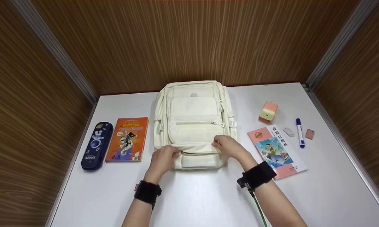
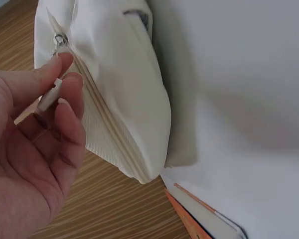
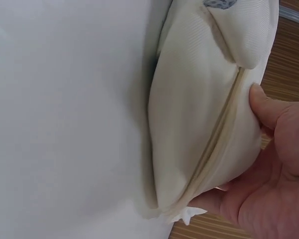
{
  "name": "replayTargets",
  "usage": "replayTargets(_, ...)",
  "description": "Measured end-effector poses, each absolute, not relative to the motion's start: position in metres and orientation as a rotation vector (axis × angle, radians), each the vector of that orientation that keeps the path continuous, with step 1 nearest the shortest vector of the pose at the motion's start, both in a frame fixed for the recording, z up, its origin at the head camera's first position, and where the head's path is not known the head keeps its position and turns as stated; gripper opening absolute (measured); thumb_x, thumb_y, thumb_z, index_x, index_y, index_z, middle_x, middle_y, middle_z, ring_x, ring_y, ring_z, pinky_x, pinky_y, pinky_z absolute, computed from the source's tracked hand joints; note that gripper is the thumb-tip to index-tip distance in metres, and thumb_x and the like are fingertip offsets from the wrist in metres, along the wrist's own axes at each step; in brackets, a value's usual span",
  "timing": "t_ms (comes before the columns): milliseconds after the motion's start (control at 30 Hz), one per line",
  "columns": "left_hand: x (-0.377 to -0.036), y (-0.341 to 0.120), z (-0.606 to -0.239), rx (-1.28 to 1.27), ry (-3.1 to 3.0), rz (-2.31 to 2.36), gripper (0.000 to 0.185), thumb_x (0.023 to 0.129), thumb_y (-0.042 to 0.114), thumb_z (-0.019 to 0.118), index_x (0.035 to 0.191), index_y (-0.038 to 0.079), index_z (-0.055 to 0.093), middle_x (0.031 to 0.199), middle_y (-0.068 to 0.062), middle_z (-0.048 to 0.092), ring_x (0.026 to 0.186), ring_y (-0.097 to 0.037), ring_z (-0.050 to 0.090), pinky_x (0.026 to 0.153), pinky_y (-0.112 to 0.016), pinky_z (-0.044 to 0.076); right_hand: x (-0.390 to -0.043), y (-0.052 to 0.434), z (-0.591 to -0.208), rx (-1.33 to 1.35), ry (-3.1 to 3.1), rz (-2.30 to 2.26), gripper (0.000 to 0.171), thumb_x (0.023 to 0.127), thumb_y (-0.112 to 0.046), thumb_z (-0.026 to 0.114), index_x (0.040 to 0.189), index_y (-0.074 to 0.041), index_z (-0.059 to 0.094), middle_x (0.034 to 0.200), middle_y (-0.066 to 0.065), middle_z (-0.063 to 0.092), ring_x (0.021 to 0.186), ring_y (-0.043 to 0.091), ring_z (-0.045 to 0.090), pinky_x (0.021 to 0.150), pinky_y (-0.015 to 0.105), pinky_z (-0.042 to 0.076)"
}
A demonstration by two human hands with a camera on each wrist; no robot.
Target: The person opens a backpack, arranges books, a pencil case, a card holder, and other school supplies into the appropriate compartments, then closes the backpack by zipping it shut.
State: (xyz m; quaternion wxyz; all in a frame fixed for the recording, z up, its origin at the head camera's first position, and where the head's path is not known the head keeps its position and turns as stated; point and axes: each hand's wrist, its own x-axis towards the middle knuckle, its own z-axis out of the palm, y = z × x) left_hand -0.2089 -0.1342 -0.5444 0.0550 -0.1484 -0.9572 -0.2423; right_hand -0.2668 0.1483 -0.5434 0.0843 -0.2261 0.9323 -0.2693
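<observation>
- the cream backpack [image 1: 194, 123] lies flat at the middle of the white table [image 1: 189, 195], front pockets up, its lowest zipped pocket nearest you.
- your left hand [image 1: 163, 158] pinches the zipper pull [image 2: 51, 94] at that pocket's left end; the zip looks closed along its length.
- your right hand [image 1: 228, 144] grips the fabric at the pocket's right end, thumb on top, bracing it.
- judging by this, you are at the start of working that zipper; the next move likely calls for a steady pull along the track while the right hand keeps the cloth taut.
- left of the bag lie an orange book [image 1: 127, 139] and a dark pencil case [image 1: 96, 145]; right of it, a pink book [image 1: 276, 150], a marker [image 1: 300, 132] and small erasers.
- wood-grain panels wall the table on three sides.
</observation>
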Motion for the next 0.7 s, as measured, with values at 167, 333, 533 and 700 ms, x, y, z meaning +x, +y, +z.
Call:
replayTargets(167, -0.209, -0.126, -0.548, -0.430, -2.889, -0.778, 0.015, 0.088, 0.005, 0.069, 0.074, 0.011, 0.070, 0.076, -0.001, 0.067, 0.067, -0.020, 0.062, 0.057, -0.039, 0.048, -0.253, 0.135, -0.531, -0.578, 2.869, -0.651, 0.021, 0.099, -0.027, 0.060, 0.107, -0.008, 0.064, 0.103, 0.009, 0.065, 0.099, 0.030, 0.062, 0.093, 0.062, 0.040)
replayTargets(333, -0.210, -0.122, -0.551, -0.426, -2.874, -0.738, 0.023, 0.088, 0.008, 0.067, 0.066, 0.014, 0.066, 0.065, 0.002, 0.062, 0.056, -0.015, 0.055, 0.049, -0.036, 0.044, -0.245, 0.117, -0.529, -0.686, 2.869, -0.670, 0.029, 0.097, -0.028, 0.063, 0.115, -0.005, 0.066, 0.108, 0.011, 0.068, 0.101, 0.030, 0.065, 0.090, 0.051, 0.047)
replayTargets(533, -0.208, -0.122, -0.553, -0.398, -2.897, -0.706, 0.016, 0.086, 0.014, 0.074, 0.070, 0.015, 0.074, 0.058, 0.005, 0.058, 0.052, -0.013, 0.051, 0.047, -0.035, 0.040, -0.243, 0.099, -0.531, -0.765, 2.884, -0.786, 0.015, 0.095, -0.021, 0.066, 0.101, -0.007, 0.069, 0.090, 0.006, 0.070, 0.085, 0.026, 0.067, 0.075, 0.043, 0.052)
replayTargets(700, -0.206, -0.118, -0.556, -0.320, -2.872, -0.634, 0.015, 0.084, 0.020, 0.078, 0.070, 0.015, 0.074, 0.065, -0.001, 0.066, 0.056, -0.020, 0.061, 0.048, -0.037, 0.043, -0.244, 0.091, -0.536, -0.828, 2.943, -0.724, 0.016, 0.095, -0.027, 0.066, 0.092, -0.012, 0.063, 0.084, 0.004, 0.069, 0.083, 0.026, 0.067, 0.077, 0.054, 0.048)
